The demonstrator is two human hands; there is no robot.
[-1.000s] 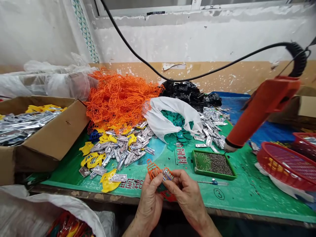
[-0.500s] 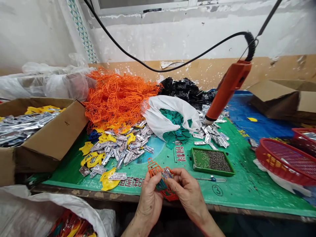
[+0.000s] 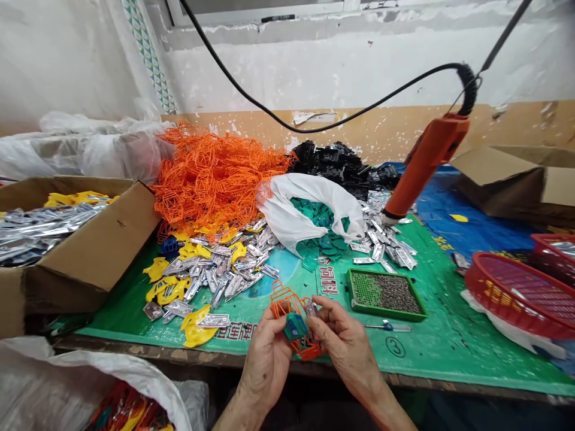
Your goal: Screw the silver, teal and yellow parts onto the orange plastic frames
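Tilting upward, the orange plastic lattice frame (image 3: 284, 304) is sitting gripped in my left hand (image 3: 268, 366), its teal plastic block (image 3: 295, 327) showing; my right hand (image 3: 345, 347) is pinching a silver metal strip (image 3: 311, 308) against it.

White sack (image 3: 85, 377), cut off below

The wall (image 3: 314, 66) at 12 o'clock is white plaster, stained and flaking, above a tan painted band (image 3: 381, 129) flecked with white. A window frame (image 3: 260, 12) crosses the top of the wall. A patterned strip (image 3: 146, 60) runs down the wall at 11 o'clock. A black cable (image 3: 251, 84) hangs in front of the wall. A bench with a worn wooden edge (image 3: 135, 351) spans 9 to 3 o'clock. Cardboard boxes sit at 9 o'clock (image 3: 90, 251) and 3 o'clock (image 3: 494, 173). Lighting is even.
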